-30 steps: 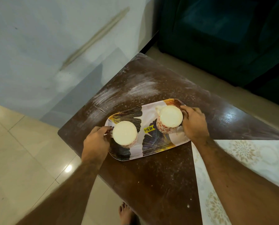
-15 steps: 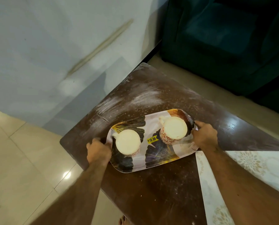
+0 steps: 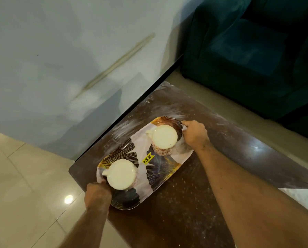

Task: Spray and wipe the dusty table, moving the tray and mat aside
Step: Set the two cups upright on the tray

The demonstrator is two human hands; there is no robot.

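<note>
A leaf-patterned tray (image 3: 169, 169) with a yellow price sticker sits over the left part of a dark brown dusty table (image 3: 185, 212). Two upside-down white cups stand on it, one at the near left (image 3: 121, 174) and one at the far right (image 3: 165, 137). My left hand (image 3: 97, 195) grips the tray's near-left end. My right hand (image 3: 194, 133) grips its far-right end. I cannot tell whether the tray rests on the table or is just off it. A pale patterned mat (image 3: 303, 197) shows at the right edge, mostly hidden by my right arm.
A pale wall (image 3: 60, 68) runs along the table's far-left side. A dark teal sofa (image 3: 257, 51) stands beyond the table. Beige floor tiles (image 3: 24, 185) lie to the left. White dust streaks (image 3: 124, 127) mark the table by the wall.
Both hands have shifted from the cups' sides to the tray's two ends and closed on them. The tray now sits more slanted in view as my head has moved.
</note>
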